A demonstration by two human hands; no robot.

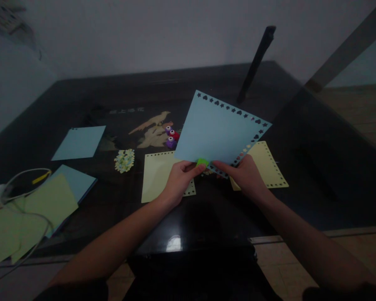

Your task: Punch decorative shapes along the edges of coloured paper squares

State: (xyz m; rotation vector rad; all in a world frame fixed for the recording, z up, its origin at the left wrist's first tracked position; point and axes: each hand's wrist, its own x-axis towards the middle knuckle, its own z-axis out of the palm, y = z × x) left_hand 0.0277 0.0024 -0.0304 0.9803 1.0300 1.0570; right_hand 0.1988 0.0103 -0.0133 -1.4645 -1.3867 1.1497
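With the left hand (179, 177), gripping an apparent green craft punch (202, 161) at the near edge; with the right hand (246, 173), pinching a blue paper sheet (213, 129) raised over the black tabletop (225, 221). Likely light, bendable, easily torn along punched borders; best held by the plain left edge.

The table (219, 225) is smooth and glossy, catching light near its front edge. The blue sheet (214, 129) looks like matt paper, as do the yellow sheets (59, 193) at the surface's front left corner. The green block (202, 161) looks plastic.
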